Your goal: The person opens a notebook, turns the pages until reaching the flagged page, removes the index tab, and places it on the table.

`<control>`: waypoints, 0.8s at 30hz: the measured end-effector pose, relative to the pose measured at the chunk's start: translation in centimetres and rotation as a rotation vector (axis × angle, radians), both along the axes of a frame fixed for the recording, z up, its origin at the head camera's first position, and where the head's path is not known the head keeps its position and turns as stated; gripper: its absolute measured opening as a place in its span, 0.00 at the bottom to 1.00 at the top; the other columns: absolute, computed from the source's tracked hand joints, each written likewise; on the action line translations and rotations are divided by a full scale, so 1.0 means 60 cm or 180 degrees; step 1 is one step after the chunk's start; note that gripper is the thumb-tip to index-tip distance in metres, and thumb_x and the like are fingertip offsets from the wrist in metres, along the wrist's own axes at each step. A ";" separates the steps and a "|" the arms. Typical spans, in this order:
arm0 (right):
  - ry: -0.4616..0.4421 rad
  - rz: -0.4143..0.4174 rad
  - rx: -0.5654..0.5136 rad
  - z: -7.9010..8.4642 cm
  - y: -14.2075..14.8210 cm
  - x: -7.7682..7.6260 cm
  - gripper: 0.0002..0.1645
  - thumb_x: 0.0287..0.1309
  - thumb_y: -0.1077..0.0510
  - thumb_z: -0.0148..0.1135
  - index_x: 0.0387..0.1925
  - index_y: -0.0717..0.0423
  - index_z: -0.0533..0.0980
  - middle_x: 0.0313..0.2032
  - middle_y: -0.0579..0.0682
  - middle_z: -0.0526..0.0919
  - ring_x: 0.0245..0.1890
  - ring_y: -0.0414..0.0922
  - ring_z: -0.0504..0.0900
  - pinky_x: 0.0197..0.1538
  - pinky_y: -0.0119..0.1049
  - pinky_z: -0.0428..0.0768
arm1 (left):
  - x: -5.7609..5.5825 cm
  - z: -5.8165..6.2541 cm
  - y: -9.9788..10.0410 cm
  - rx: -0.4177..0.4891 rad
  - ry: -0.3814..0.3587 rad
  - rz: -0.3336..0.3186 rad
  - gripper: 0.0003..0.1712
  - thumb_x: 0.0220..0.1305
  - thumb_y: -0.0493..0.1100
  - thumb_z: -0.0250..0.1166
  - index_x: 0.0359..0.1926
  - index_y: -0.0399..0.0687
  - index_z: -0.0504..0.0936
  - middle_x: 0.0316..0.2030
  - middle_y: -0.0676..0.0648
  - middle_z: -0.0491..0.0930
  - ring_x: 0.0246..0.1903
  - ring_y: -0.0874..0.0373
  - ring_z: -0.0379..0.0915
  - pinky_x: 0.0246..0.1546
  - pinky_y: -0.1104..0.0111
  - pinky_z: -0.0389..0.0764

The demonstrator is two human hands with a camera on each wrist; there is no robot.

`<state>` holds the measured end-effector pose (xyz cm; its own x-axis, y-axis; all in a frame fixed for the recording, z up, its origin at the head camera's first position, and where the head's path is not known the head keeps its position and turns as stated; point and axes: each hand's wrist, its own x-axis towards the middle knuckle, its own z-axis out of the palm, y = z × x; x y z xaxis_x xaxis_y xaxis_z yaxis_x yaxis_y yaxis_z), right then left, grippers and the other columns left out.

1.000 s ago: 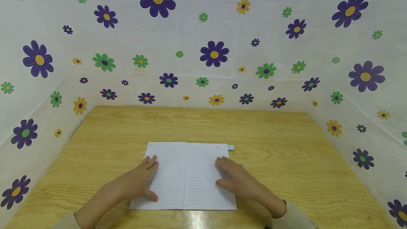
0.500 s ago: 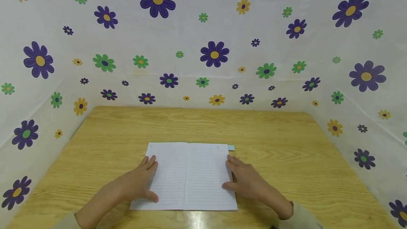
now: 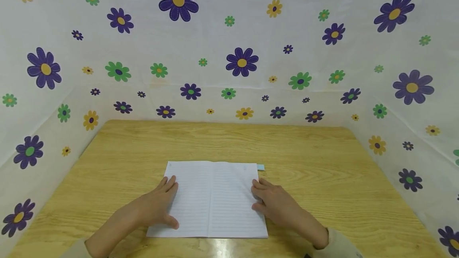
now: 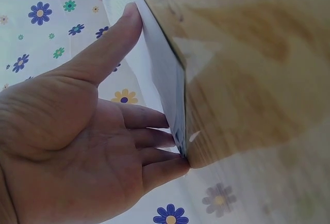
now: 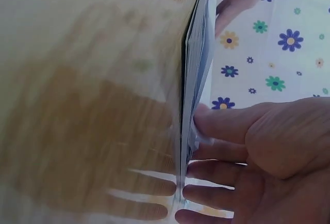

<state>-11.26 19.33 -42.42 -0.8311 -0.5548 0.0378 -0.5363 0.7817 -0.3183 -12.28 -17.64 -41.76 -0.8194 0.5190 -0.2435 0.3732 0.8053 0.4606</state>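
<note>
Cloth (image 3: 143,43), white and printed with purple, green and yellow flowers, rising at the far left, running behind the wood-grain table (image 3: 312,150) and down its right side. Next, a pale left sleeve (image 3: 77,249) at the bottom edge, then the left hand (image 3: 157,206) across the outer edge of the left page (image 3: 191,194): fingers straight, thumb spread well apart from them and over the paper, nothing grasped. In the middle, an open ruled notebook (image 3: 210,194), flat on the near part of the table, between both hands, center fold roughly upright in the head view. To its right, the lined right page (image 3: 233,206), slightly buckled near the top, and a light-blue tab (image 3: 261,167) sticking out past the upper right edge. Then the right hand (image 3: 276,204), pinching the right page at its outer edge between thumb and bent fingers. Farther right, another pale sleeve (image 3: 337,246).
</note>
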 end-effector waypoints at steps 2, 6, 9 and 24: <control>0.0118 -0.0001 -0.0030 0.001 -0.006 0.001 0.19 0.62 0.60 0.72 0.51 0.67 0.83 0.62 0.67 0.79 0.64 0.67 0.76 0.59 0.63 0.78 | 0.000 -0.001 0.000 0.0004 -0.0012 -0.0005 0.66 0.48 0.57 0.81 0.72 0.17 0.59 0.76 0.21 0.46 0.75 0.23 0.37 0.72 0.37 0.53; 0.0115 -0.0171 -0.0158 0.002 -0.018 0.000 0.13 0.57 0.62 0.76 0.43 0.65 0.87 0.54 0.64 0.85 0.59 0.64 0.81 0.58 0.59 0.80 | 0.000 -0.004 -0.001 0.0020 -0.0006 -0.0009 0.66 0.48 0.57 0.82 0.72 0.17 0.59 0.76 0.21 0.46 0.75 0.23 0.37 0.72 0.37 0.53; 0.0060 -0.0333 -0.0289 0.003 -0.024 0.002 0.09 0.54 0.64 0.77 0.37 0.64 0.87 0.51 0.64 0.87 0.59 0.63 0.82 0.57 0.58 0.81 | 0.000 -0.005 -0.003 0.0014 0.0020 -0.0024 0.66 0.48 0.58 0.81 0.72 0.17 0.59 0.76 0.21 0.46 0.75 0.23 0.37 0.72 0.38 0.54; -0.0102 -0.0877 -0.0768 0.025 -0.028 0.013 0.06 0.61 0.60 0.74 0.38 0.57 0.88 0.25 0.42 0.85 0.22 0.33 0.75 0.25 0.28 0.76 | -0.002 -0.003 -0.005 -0.0042 -0.0066 -0.0054 0.66 0.51 0.60 0.79 0.74 0.20 0.57 0.77 0.22 0.45 0.76 0.25 0.36 0.72 0.39 0.55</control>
